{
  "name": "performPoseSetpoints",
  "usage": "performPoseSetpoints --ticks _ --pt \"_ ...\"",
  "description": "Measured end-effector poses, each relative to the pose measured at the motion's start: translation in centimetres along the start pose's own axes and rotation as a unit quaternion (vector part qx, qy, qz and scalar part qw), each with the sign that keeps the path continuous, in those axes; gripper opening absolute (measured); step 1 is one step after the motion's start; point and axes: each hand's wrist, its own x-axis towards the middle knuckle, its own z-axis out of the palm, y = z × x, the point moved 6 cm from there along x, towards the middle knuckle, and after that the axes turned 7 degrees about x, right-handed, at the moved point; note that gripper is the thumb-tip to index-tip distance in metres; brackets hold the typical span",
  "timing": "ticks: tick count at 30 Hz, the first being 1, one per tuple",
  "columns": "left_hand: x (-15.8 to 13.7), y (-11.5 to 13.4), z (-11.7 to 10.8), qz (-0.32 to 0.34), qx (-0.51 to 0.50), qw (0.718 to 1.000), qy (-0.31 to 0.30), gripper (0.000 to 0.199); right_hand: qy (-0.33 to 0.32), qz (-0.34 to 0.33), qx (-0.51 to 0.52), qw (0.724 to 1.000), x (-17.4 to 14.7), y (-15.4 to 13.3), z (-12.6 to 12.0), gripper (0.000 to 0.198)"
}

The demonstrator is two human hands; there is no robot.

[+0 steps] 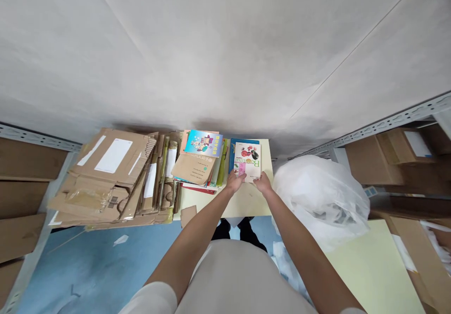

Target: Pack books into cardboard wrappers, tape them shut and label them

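A white book (pixel 248 156) with red fruit and green lettering on its cover lies between my hands. My left hand (pixel 235 181) grips its lower left corner, and my right hand (pixel 262 183) grips its lower right corner. Beneath it, partly covered, is a blue book (pixel 232 150) on the pale yellow table (pixel 243 206). To the left rises a stack of books and booklets, with a bright blue booklet (pixel 202 143) on top and a tan booklet (pixel 193 168) below it. The undersides of my fingers are hidden.
Flattened cardboard boxes (pixel 112 163) are piled at the table's left. A large white plastic bag (pixel 317 192) bulges on the right. Shelves with cardboard boxes (pixel 24 201) flank both sides. A grey wall (pixel 225 60) stands behind the table.
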Motion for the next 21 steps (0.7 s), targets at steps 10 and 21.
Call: performPoseSetpoints --ticks 10,21 --pt "-3.9 0.8 -0.6 -0.022 -0.064 0.996 -0.052 0.042 0.043 0.023 0.15 0.988 -4.1 -2.1 -1.7 0.052" --pt "-9.1 6.6 -4.5 0.216 0.08 0.973 0.02 0.06 0.1 -0.173 0.1 0.975 -10.0 -9.9 -8.4 0.042"
